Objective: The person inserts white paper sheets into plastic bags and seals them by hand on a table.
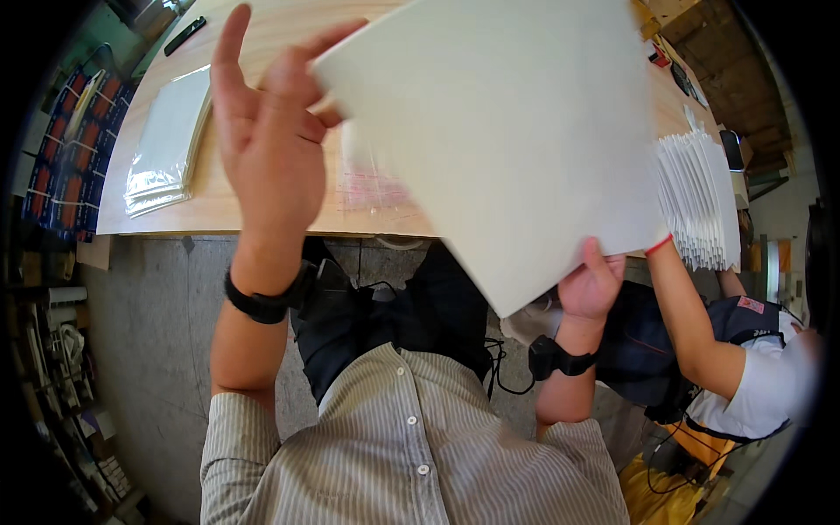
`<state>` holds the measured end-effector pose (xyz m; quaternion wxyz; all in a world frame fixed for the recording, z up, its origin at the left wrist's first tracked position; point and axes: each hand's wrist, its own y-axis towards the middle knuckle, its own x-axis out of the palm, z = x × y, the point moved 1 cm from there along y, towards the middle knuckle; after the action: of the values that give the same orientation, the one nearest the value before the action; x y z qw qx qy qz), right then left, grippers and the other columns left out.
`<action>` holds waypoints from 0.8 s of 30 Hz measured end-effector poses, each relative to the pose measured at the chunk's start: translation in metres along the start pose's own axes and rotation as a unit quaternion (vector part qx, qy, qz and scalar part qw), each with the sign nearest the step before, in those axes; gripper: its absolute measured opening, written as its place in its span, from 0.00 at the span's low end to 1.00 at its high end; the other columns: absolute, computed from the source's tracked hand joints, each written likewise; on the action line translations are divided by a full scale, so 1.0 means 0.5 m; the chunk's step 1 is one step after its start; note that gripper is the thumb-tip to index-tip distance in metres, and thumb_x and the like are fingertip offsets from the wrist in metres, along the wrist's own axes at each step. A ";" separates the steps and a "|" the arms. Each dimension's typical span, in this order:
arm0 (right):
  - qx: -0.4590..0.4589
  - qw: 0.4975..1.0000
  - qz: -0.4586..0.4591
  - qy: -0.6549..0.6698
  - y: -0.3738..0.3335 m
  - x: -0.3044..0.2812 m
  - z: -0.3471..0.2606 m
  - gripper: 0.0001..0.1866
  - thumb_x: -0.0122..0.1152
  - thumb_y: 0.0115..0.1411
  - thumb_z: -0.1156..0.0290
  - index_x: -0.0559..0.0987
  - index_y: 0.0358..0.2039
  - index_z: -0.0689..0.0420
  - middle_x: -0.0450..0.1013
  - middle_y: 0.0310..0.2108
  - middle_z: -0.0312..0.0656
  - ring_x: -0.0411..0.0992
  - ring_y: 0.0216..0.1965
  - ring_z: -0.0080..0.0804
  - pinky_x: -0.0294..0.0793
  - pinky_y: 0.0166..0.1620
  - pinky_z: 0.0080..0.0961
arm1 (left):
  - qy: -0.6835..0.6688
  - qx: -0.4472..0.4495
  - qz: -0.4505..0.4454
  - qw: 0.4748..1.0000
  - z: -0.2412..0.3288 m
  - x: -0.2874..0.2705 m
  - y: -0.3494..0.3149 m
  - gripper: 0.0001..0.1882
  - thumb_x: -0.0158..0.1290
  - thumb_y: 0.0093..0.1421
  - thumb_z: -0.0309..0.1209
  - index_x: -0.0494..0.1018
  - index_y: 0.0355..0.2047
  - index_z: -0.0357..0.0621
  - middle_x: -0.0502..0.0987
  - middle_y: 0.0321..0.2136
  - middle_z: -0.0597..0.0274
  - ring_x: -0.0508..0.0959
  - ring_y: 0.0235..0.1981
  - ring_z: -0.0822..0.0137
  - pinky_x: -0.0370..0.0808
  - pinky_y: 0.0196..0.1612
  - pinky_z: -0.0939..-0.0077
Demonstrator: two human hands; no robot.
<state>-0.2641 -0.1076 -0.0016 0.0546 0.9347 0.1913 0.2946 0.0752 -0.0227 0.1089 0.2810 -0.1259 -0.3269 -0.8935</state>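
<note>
A large blank white sheet (525, 131), stiff-looking and slightly blurred, is held tilted above the table's front edge. My right hand (591, 284) grips its lower edge, thumb on the near face and the other fingers partly hidden behind. At its upper left corner is my left hand (271, 140), raised with fingers spread and smeared by motion; the corner lies against the bent fingers. Below the sheet, a clear plastic bag (376, 188) with pink printing lies flat on the wooden table (262, 219), partly covered from sight.
Left on the table sits a stack of white sheets in clear plastic (166, 140), with a black object (185, 37) beyond. A row of white packets (700, 197) stands at right. Close by on the right, a co-worker's arm (700, 324) reaches behind the sheet. Shelves (70, 367) line the left.
</note>
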 end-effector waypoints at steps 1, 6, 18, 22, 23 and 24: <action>0.005 1.000 0.019 0.016 -0.003 -0.024 -0.013 0.26 0.61 0.67 0.76 0.70 0.64 0.66 0.73 0.62 0.50 0.74 0.60 0.44 0.71 0.64 0.41 | -0.049 -0.015 -0.014 0.999 0.004 -0.011 0.007 0.20 0.45 0.78 0.36 0.68 0.63 0.37 0.80 0.47 0.49 0.81 0.45 0.64 0.77 0.53 0.71; 0.056 0.997 0.058 0.008 -0.048 -0.035 -0.025 0.26 0.60 0.67 0.75 0.70 0.65 0.67 0.73 0.62 0.50 0.72 0.62 0.43 0.72 0.63 0.39 | 0.146 -0.110 -0.054 0.982 -0.054 -0.157 -0.031 0.21 0.43 0.79 0.40 0.79 0.39 0.36 0.82 0.23 0.57 0.79 0.19 0.70 0.70 0.22 0.81; 0.114 0.991 0.050 0.047 -0.042 0.023 0.041 0.23 0.55 0.70 0.75 0.70 0.64 0.65 0.74 0.60 0.48 0.74 0.60 0.40 0.74 0.62 0.38 | 0.227 -0.082 0.147 0.959 0.012 -0.348 -0.170 0.21 0.39 0.80 0.38 0.74 0.36 0.38 0.74 0.21 0.63 0.61 0.14 0.81 0.57 0.20 0.86; 0.130 0.988 0.049 0.072 -0.014 0.069 0.059 0.22 0.55 0.71 0.74 0.70 0.64 0.64 0.74 0.60 0.48 0.73 0.61 0.40 0.73 0.63 0.39 | -0.090 -0.109 0.056 0.988 0.080 -0.360 -0.185 0.28 0.36 0.81 0.41 0.62 0.19 0.49 0.61 0.14 0.69 0.53 0.12 0.78 0.53 0.18 0.80; 0.131 0.987 0.050 0.073 -0.007 0.080 0.059 0.22 0.56 0.70 0.75 0.71 0.63 0.64 0.75 0.59 0.47 0.74 0.60 0.39 0.74 0.62 0.38 | -0.141 -0.118 0.110 0.977 0.083 -0.352 -0.191 0.30 0.33 0.81 0.43 0.53 0.16 0.54 0.56 0.13 0.70 0.48 0.11 0.76 0.49 0.17 0.76; 0.134 0.987 0.048 0.073 0.002 0.091 0.063 0.21 0.57 0.70 0.75 0.72 0.62 0.64 0.75 0.59 0.46 0.74 0.59 0.38 0.74 0.61 0.37 | -0.152 -0.132 0.218 0.955 0.088 -0.317 -0.189 0.29 0.33 0.81 0.42 0.53 0.17 0.54 0.56 0.12 0.71 0.48 0.11 0.76 0.51 0.17 0.77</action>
<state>-0.2115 -0.0904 -0.0029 -0.0997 0.9175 0.1876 0.3364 0.1502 0.1319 0.0287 0.3965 -0.3645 -0.2100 -0.8160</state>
